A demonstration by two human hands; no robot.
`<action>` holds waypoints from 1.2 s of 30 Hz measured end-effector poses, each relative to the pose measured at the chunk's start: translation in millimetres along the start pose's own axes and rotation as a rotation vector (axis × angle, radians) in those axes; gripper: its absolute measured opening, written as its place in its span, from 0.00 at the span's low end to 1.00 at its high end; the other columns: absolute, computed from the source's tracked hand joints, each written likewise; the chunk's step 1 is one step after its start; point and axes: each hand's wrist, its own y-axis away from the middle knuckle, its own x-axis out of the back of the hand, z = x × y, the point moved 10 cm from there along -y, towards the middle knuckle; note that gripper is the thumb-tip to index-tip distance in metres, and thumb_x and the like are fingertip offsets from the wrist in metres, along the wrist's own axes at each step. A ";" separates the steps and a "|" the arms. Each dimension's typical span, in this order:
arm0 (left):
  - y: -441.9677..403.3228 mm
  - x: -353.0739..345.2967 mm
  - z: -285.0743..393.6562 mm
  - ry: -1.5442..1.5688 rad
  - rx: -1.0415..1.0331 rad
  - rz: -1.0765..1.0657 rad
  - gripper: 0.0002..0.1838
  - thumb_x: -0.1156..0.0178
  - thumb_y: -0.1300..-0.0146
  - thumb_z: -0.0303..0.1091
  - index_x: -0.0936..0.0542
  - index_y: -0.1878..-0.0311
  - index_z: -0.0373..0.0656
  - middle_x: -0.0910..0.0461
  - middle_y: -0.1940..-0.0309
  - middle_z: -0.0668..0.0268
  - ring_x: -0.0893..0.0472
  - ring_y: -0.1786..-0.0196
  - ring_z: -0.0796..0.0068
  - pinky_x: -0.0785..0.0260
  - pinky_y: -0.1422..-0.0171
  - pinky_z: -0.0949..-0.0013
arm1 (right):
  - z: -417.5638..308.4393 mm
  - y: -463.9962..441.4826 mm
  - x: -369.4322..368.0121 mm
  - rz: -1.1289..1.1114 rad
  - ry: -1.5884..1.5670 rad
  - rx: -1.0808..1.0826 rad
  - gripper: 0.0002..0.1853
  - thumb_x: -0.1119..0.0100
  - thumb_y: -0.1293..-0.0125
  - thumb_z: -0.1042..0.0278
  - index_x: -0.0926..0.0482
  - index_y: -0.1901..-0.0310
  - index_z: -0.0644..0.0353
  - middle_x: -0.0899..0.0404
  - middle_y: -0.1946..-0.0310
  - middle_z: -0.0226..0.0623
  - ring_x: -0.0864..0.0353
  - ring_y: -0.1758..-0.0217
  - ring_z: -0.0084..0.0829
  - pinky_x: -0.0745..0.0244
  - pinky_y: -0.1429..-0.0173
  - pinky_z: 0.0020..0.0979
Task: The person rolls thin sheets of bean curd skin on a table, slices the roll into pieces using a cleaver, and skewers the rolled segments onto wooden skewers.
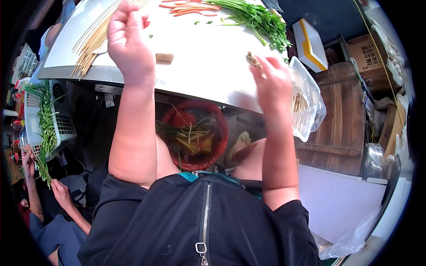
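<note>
My left hand is raised over the white table, beside a bundle of thin wooden skewers. Its fingers are curled together, and I cannot make out what is between them. At the table's right side, my right hand grips several small tan rolls whose hollow ends face up and left. Whether a stick runs through them is hidden. A single pale tan roll lies on the table between my hands. Green herbs and orange-red strips lie at the far side.
A clear plastic bin with a bag and sticks stands right of the table. Below the edge is a red-lined bucket with scraps. At left, a person's hands hold green stalks by a white basket. A wooden board stands right.
</note>
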 end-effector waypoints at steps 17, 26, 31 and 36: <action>18.6 -24.1 -19.7 0.078 0.165 -0.114 0.12 0.49 0.28 0.20 0.25 0.44 0.35 0.22 0.53 0.67 0.24 0.60 0.83 0.28 0.49 0.77 | -31.8 -110.9 -12.3 0.238 -0.099 0.176 0.10 0.30 0.43 0.62 0.16 0.70 0.59 0.17 0.64 0.39 0.22 0.57 0.44 0.27 0.47 0.41; 62.1 -75.2 -35.3 -0.341 0.176 -0.602 0.09 0.40 0.32 0.26 0.18 0.51 0.36 0.18 0.61 0.61 0.20 0.61 0.72 0.26 0.54 0.71 | -34.8 -6.6 -40.7 -0.041 -0.099 0.257 0.12 0.29 0.48 0.68 0.17 0.61 0.56 0.17 0.54 0.34 0.22 0.45 0.40 0.28 0.42 0.41; 94.5 -106.4 -15.7 -0.605 -0.276 -0.958 0.09 0.34 0.39 0.32 0.15 0.57 0.40 0.21 0.69 0.58 0.21 0.66 0.57 0.27 0.58 0.61 | -49.4 14.6 -19.6 -0.006 -0.217 0.383 0.10 0.34 0.43 0.68 0.16 0.59 0.54 0.15 0.52 0.34 0.19 0.45 0.38 0.27 0.41 0.41; 112.7 -106.4 -24.0 -0.698 -0.225 -1.147 0.09 0.34 0.39 0.36 0.13 0.57 0.47 0.21 0.70 0.60 0.21 0.64 0.57 0.28 0.57 0.59 | -46.5 22.1 -9.2 0.026 -0.425 0.352 0.08 0.35 0.44 0.71 0.17 0.61 0.57 0.15 0.60 0.32 0.17 0.55 0.36 0.25 0.47 0.37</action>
